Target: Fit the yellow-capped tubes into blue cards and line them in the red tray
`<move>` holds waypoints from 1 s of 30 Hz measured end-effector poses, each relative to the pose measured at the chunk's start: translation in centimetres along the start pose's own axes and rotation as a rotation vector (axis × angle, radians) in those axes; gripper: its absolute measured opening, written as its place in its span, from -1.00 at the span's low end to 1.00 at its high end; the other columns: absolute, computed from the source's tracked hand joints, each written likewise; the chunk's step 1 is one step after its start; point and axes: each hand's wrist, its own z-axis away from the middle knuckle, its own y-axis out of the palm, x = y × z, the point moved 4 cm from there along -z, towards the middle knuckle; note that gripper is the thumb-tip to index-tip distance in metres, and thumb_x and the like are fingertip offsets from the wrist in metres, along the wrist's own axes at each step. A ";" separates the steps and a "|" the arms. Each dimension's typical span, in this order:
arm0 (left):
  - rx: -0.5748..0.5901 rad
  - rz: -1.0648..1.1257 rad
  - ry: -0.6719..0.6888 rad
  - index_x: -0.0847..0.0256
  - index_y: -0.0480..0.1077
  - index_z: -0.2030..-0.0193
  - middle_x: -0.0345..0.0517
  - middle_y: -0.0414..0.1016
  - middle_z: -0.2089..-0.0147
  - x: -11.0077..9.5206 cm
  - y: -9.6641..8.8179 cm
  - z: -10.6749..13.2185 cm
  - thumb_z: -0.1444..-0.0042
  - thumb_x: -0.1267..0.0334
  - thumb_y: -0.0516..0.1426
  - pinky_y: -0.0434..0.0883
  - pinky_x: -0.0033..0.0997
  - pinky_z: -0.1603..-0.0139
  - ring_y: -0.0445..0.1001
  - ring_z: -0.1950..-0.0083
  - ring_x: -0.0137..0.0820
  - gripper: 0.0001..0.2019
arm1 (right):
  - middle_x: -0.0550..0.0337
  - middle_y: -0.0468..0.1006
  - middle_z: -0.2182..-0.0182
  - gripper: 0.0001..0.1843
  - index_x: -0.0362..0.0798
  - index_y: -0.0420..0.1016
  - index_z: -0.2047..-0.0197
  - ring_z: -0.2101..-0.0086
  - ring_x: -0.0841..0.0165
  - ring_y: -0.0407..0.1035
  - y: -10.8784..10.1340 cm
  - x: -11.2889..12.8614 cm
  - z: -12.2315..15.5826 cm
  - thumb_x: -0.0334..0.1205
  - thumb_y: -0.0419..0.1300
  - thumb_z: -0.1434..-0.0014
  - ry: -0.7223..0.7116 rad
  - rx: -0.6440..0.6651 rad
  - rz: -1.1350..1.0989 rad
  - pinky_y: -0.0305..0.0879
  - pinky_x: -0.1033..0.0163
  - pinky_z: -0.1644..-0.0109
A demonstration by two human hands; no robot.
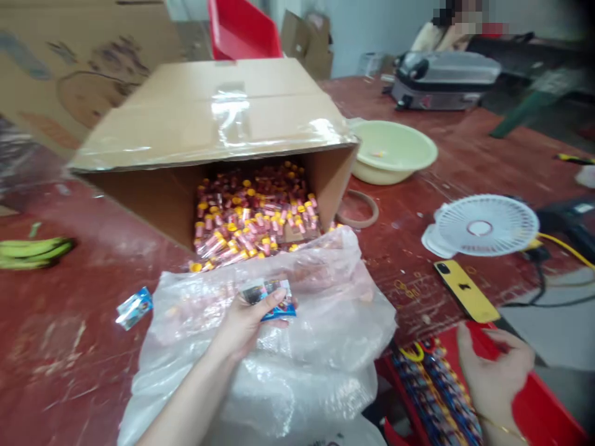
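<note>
My left hand (255, 316) is closed on a small blue printed packet (283, 310), with the thumb pressed across its front. Below it spreads a cloudy plastic bag (307, 365). My right hand (499, 371) is at the lower right, over a red bin (543, 409); its thumb and curled fingers are apart, with only red showing between them. Beside that hand, blue packets (432, 390) stand in rows inside the bin. Ahead of my left hand, a cardboard box (218, 111) lies on its side, holding many pink tubes with yellow caps (251, 229).
A loose blue packet (134, 308) and green bananas (35, 251) lie on the red table (60, 347). To the right are a pale green basin (395, 148), a tape ring (357, 209), a white fan (483, 226) and a yellow phone (467, 291). A person sits beyond the grey case (441, 80).
</note>
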 end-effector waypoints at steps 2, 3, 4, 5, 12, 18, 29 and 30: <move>0.014 0.004 -0.015 0.31 0.53 0.25 0.06 0.62 0.29 0.1 -0.7 0.1 0.17 0.12 0.40 0.53 -0.43 0.50 0.60 0.29 -0.19 -0.62 | 0.07 0.45 0.34 -0.73 0.03 0.30 0.37 0.22 0.11 0.39 3.5 8.1 -0.5 -0.08 0.31 0.00 -0.295 0.137 -0.032 0.30 -0.09 0.03; 0.023 0.003 -0.029 0.32 0.53 0.23 0.09 0.62 0.26 0.2 -0.9 0.3 0.16 0.10 0.39 0.52 -0.42 0.51 0.60 0.29 -0.18 -0.61 | 0.07 0.47 0.33 -0.79 0.01 0.34 0.35 0.26 0.16 0.40 6.1 12.4 -0.4 -0.09 0.27 -0.05 -0.412 0.287 -0.126 0.35 0.00 0.11; 0.034 0.001 -0.042 0.32 0.52 0.22 0.10 0.62 0.24 0.3 -1.0 0.4 0.14 0.08 0.38 0.52 -0.41 0.53 0.60 0.30 -0.18 -0.60 | 0.07 0.49 0.31 -0.83 -0.01 0.37 0.29 0.23 0.19 0.41 9.2 16.5 0.1 -0.11 0.21 -0.12 -0.499 0.495 -0.207 0.36 0.04 0.11; 0.046 0.000 -0.053 0.33 0.52 0.20 0.12 0.62 0.23 0.4 -1.0 0.6 0.13 0.06 0.37 0.52 -0.40 0.53 0.60 0.30 -0.19 -0.58 | 0.07 0.51 0.28 -0.84 -0.01 0.37 0.25 0.18 0.20 0.41 12.4 20.2 0.6 -0.12 0.18 -0.14 -0.521 0.655 -0.226 0.33 0.05 0.03; 0.027 0.015 0.085 0.35 0.51 0.21 0.09 0.61 0.25 0.8 -2.4 1.8 0.15 0.07 0.38 0.53 -0.41 0.52 0.55 0.29 -0.24 -0.57 | 0.06 0.58 0.36 -0.72 -0.09 0.40 0.25 0.27 0.21 0.48 30.4 31.8 6.0 -0.48 0.28 0.07 -0.298 1.239 -0.041 0.36 0.18 0.13; 0.018 -0.005 0.167 0.33 0.52 0.15 0.09 0.61 0.25 -0.2 -3.4 2.0 0.00 0.00 0.27 0.49 -0.44 0.56 0.55 0.25 -0.23 -0.58 | 0.12 0.55 0.37 -0.73 -0.10 0.40 0.26 0.31 0.29 0.48 29.9 30.8 5.7 -0.37 0.32 0.08 -0.164 1.286 -0.187 0.41 0.23 0.21; 0.061 -0.019 0.104 0.26 0.50 0.35 -0.11 0.55 0.47 -0.3 -2.8 0.9 0.18 0.11 0.39 0.49 -0.43 0.46 0.54 0.43 -0.34 -0.69 | 0.22 0.42 0.27 -0.75 0.06 0.31 0.13 0.30 0.42 0.40 15.7 32.8 0.9 -0.24 0.27 -0.15 -0.378 1.081 -0.951 0.41 0.25 0.19; 0.062 -0.020 0.104 0.27 0.50 0.38 -0.11 0.53 0.49 -0.4 -2.8 0.9 0.19 0.12 0.39 0.49 -0.44 0.46 0.53 0.45 -0.35 -0.70 | 0.19 0.41 0.24 -0.76 0.06 0.32 0.12 0.26 0.39 0.39 15.3 33.1 0.9 -0.28 0.26 -0.15 -0.464 1.076 -0.936 0.41 0.22 0.15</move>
